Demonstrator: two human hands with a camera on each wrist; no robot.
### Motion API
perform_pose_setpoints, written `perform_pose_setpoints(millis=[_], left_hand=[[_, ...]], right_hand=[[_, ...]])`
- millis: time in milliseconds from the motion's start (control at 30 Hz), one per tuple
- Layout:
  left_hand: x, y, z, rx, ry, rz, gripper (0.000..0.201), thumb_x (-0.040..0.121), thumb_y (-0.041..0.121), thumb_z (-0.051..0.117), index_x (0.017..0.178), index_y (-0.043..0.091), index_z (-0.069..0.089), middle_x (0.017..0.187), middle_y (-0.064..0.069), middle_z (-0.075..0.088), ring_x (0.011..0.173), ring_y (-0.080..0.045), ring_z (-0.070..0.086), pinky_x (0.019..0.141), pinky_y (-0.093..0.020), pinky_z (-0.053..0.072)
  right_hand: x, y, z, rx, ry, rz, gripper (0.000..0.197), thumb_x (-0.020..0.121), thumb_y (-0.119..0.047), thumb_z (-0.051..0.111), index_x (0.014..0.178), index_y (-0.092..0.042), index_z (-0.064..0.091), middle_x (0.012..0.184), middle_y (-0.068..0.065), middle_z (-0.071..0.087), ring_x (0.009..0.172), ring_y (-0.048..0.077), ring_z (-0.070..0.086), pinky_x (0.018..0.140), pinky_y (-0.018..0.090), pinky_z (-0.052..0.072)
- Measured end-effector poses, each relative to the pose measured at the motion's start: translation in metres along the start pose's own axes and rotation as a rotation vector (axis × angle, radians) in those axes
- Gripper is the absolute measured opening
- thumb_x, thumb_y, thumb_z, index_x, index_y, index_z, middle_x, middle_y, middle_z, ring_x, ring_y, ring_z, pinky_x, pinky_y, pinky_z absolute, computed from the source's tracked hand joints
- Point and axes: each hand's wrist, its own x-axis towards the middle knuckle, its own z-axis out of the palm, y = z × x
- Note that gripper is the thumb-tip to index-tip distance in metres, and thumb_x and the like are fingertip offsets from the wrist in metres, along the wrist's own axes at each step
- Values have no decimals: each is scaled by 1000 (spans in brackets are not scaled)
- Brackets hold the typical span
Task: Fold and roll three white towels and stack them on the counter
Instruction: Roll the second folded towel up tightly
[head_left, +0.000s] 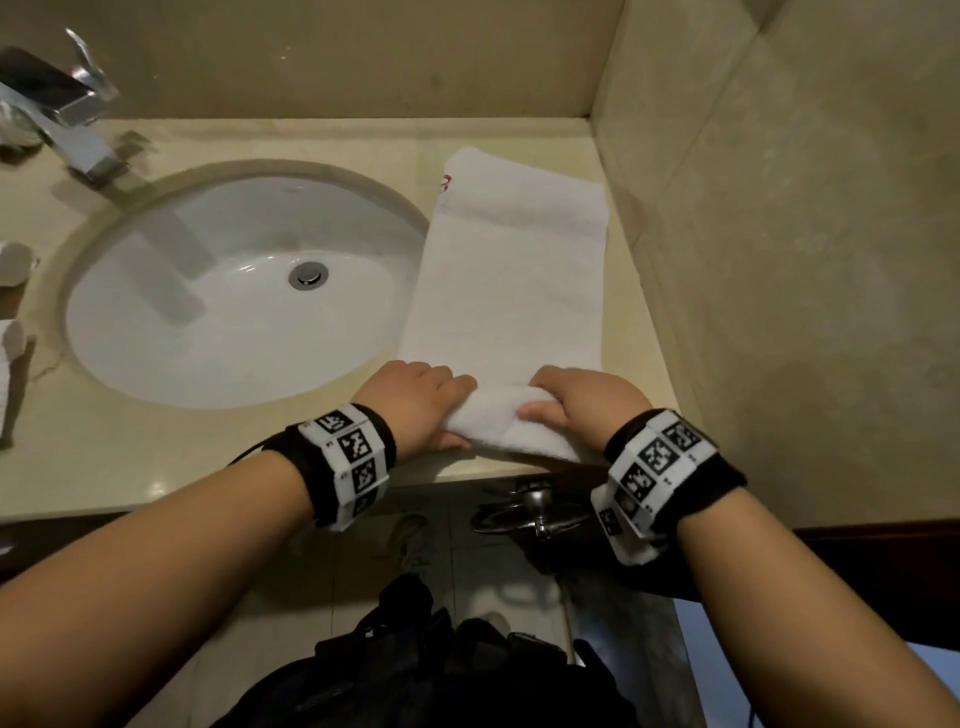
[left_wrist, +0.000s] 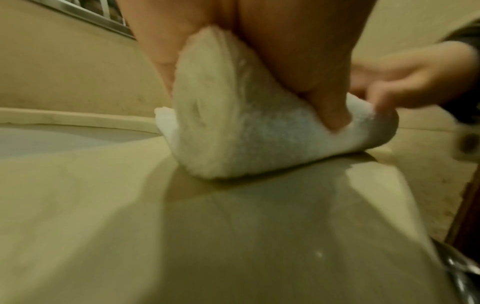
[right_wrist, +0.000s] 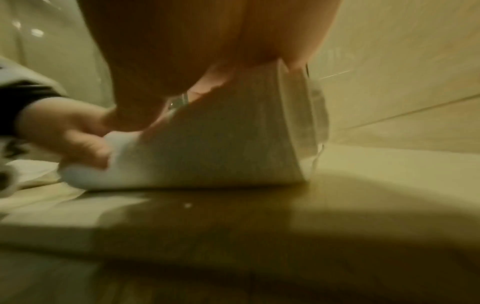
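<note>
Counter (head_left: 156, 457) of pale stone runs along the wall, with a round white sink (head_left: 234, 291) set into it. Just right of the sink lies a long white towel (head_left: 509, 280), folded into a strip that stretches from the front edge back toward the wall. Its near end is rolled up into a small fat roll. A bit of red marking shows at its far end.

Both hands are on that roll at the front of the counter. The left hand (head_left: 415, 400) curls its fingers over the left end, with the thumb pressed into the side of the roll. The right hand (head_left: 582, 405) curls over the right end the same way, thumb tucked against the cloth.

A shiny tap (head_left: 78, 124) stands behind the sink at the far left. More white rolled cloth (head_left: 13, 332) peeks in at the left edge.
</note>
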Motion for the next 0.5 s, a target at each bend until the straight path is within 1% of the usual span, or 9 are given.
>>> perform_pose_setpoints(millis=[33, 67, 133, 200, 300, 333, 400, 433, 500], left_hand=[[4, -3, -2, -71, -30, -1, 67, 82, 64, 43, 134, 23, 34, 126, -5, 53, 110, -25, 52, 92, -36, 41], [7, -7, -5, -140, -65, 4, 64, 81, 64, 45, 131, 24, 38, 124, -4, 55, 110, -25, 53, 93, -37, 42], [14, -11, -9, -235, -120, 20, 62, 79, 65, 46, 126, 24, 43, 122, -3, 58, 108, -25, 55, 92, -37, 44], [14, -11, -9, -237, -103, 38, 66, 77, 68, 45, 126, 24, 44, 122, -3, 57, 107, -24, 54, 91, -38, 44], [3, -8, -1, -24, 72, 55, 84, 72, 73, 45, 136, 20, 34, 130, -6, 48, 113, -25, 49, 94, -38, 40], [0, -7, 2, 13, 90, 52, 86, 72, 71, 48, 138, 18, 32, 130, -7, 46, 113, -26, 48, 94, -38, 40], [0, -8, 3, -21, 77, 23, 73, 78, 58, 55, 136, 19, 33, 127, -7, 49, 110, -26, 50, 93, -37, 41], [4, -9, 1, -87, 61, 6, 64, 80, 52, 56, 132, 20, 37, 124, -7, 53, 108, -26, 52, 91, -36, 42], [13, -11, -4, -245, -15, -6, 52, 81, 48, 56, 124, 22, 43, 119, -5, 58, 105, -25, 56, 88, -34, 44]], right_hand=[[-6, 0, 4, -91, 148, -45, 49, 81, -57, 49, 113, -21, 53, 107, 6, 61, 90, 24, 54, 75, 34, 38], [-13, -1, 9, -176, 252, -103, 56, 76, -59, 54, 114, -19, 54, 106, 7, 61, 91, 26, 55, 76, 36, 39], [-24, -3, 16, -211, 344, -189, 61, 70, -57, 64, 113, -15, 58, 104, 10, 61, 91, 31, 57, 78, 38, 41], [-25, -3, 20, -184, 279, -133, 54, 76, -51, 62, 116, -16, 58, 107, 9, 62, 96, 30, 57, 83, 37, 39], [-12, 2, 9, -63, 163, -47, 40, 86, -47, 50, 113, -20, 59, 110, 5, 63, 101, 26, 57, 86, 34, 40], [-8, 4, 3, 0, 98, -27, 38, 87, -47, 48, 112, -19, 59, 110, 5, 63, 101, 26, 57, 85, 34, 41], [-3, 8, -4, 62, 14, -16, 40, 88, -47, 46, 112, -17, 58, 112, 6, 62, 102, 26, 56, 85, 33, 40], [-3, 8, -5, 18, 36, -23, 43, 87, -50, 46, 113, -17, 57, 113, 6, 62, 102, 26, 55, 86, 34, 40], [-10, 7, -2, -136, 234, -79, 50, 81, -54, 52, 115, -18, 56, 113, 7, 60, 103, 28, 54, 87, 38, 38]])
